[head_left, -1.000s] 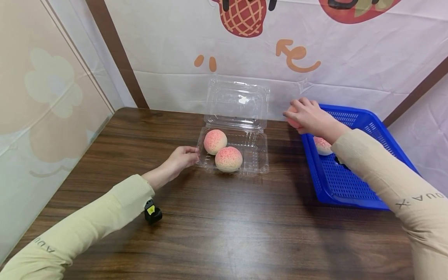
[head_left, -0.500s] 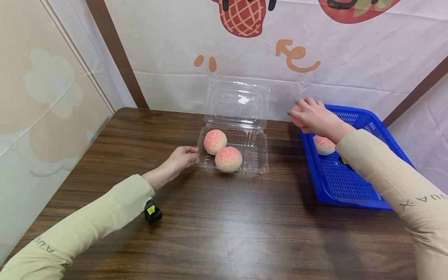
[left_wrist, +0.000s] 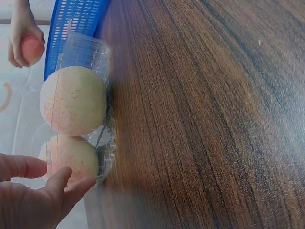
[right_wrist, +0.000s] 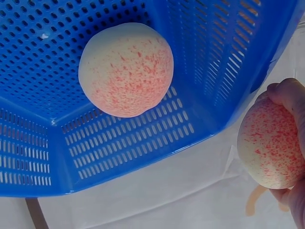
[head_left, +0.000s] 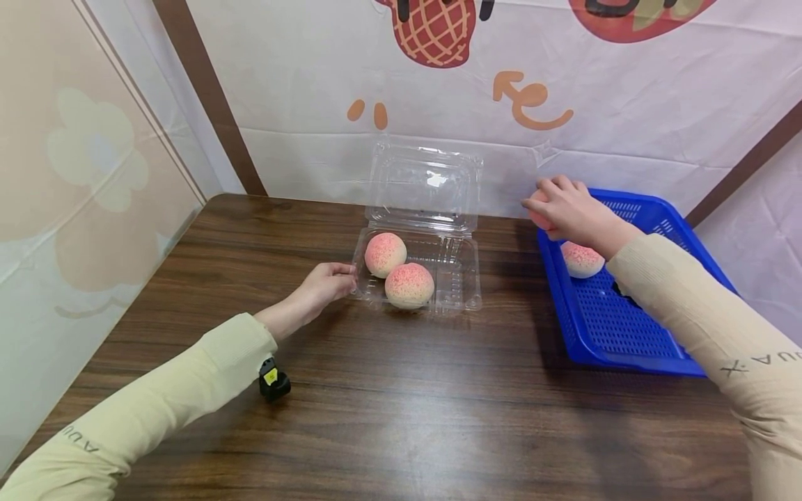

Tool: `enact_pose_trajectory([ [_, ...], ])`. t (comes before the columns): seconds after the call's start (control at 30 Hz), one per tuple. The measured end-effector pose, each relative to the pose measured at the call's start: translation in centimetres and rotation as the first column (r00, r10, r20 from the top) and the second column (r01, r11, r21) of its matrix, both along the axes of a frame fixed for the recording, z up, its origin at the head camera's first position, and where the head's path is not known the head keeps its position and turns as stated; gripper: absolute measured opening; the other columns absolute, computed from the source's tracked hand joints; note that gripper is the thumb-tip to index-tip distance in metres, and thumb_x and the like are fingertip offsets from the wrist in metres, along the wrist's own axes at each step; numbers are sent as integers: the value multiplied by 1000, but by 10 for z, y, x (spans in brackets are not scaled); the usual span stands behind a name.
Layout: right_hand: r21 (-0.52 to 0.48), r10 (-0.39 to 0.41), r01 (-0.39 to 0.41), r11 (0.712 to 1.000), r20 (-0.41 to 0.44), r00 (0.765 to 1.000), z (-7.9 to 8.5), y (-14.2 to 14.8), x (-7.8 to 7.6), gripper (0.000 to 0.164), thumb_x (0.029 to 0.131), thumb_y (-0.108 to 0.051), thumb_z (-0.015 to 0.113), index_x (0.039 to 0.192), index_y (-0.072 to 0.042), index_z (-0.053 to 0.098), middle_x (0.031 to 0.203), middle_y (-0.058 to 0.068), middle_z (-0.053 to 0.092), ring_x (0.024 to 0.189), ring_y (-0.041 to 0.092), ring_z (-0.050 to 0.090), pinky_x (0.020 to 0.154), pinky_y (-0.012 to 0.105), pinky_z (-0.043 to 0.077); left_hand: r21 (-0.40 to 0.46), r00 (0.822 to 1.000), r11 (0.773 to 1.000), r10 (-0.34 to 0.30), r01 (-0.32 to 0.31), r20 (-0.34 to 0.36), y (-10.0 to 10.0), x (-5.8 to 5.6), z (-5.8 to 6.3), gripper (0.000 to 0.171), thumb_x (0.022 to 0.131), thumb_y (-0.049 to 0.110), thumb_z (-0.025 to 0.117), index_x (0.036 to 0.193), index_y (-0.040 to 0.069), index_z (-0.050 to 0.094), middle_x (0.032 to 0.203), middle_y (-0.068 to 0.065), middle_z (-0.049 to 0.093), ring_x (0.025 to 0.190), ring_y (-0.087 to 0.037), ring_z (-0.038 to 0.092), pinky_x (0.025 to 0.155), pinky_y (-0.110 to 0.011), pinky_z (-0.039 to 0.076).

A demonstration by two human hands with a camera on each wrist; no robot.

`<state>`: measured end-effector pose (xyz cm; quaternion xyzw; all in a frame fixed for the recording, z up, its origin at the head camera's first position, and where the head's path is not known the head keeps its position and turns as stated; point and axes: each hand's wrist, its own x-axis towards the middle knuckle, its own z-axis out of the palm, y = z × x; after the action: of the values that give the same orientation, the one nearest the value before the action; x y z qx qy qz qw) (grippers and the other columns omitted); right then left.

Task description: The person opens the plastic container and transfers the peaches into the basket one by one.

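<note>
My right hand [head_left: 570, 212] grips a peach [right_wrist: 272, 143], pale with pink speckles, over the far left corner of the blue basket [head_left: 617, 358]. Another peach [head_left: 581, 259] lies inside that basket, below the wrist. My left hand [head_left: 322, 287] pinches the left edge of a clear plastic clamshell box [head_left: 457, 275], whose lid [head_left: 426, 181] stands up at the back. Two peaches sit in the left half of the box: the rear peach [head_left: 385, 255] and the front peach [head_left: 410, 286]. In the left wrist view, thumb and fingers meet at the box's edge.
Everything stands on a dark wooden table [head_left: 401, 403]. A printed white cloth [head_left: 301, 90] hangs right behind the box and basket. A black wrist camera [head_left: 273, 381] sticks out below the left cuff.
My right hand has drifted right with its peach, from left of the basket's corner to over it. The left hand, the clamshell box and its peaches stay put.
</note>
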<state>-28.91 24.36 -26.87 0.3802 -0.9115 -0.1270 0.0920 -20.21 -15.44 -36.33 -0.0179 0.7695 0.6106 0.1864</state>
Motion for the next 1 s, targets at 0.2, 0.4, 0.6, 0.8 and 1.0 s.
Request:
enact_pose_trajectory([
  [0.2,-2,-23,23,1000,13,1000,-1,3,0,56,62,-10,83,109,-11,52,109,20,44,104,45,39,75,61,42,4,1000,1000,-3,3,2,0,0,0,45,91,0,40,131,-17,31,131,-31,40,119,-31,42,101,-36,37],
  [0.4,6,-38,38,999,20,999,-1,9,-1,57,64,-11,82,112,-10,51,111,22,43,104,45,38,76,62,41,8,1000,1000,-3,3,6,0,0,-1,45,91,0,40,131,-16,31,132,-31,39,120,-32,41,101,-36,37],
  [0.6,-10,-35,35,999,28,999,-2,14,-1,57,64,-10,81,112,-10,51,111,22,43,105,46,38,75,63,41,7,1000,1000,0,0,4,0,1,-1,44,91,-1,40,131,-17,32,131,-31,40,118,-30,43,101,-36,37],
  [0.8,-8,-61,61,998,48,997,-1,17,0,55,66,-10,81,112,-9,51,112,22,42,105,46,37,76,63,39,15,1000,1000,-2,2,4,1,1,0,44,91,-1,40,131,-17,31,131,-31,39,119,-31,42,101,-35,37],
  [1.0,-9,-75,75,997,39,996,-1,21,0,57,64,-13,82,112,-8,53,112,25,43,102,47,39,74,63,40,14,1000,1000,-1,1,4,1,0,0,44,91,0,39,131,-17,31,131,-31,40,119,-31,42,101,-35,37],
])
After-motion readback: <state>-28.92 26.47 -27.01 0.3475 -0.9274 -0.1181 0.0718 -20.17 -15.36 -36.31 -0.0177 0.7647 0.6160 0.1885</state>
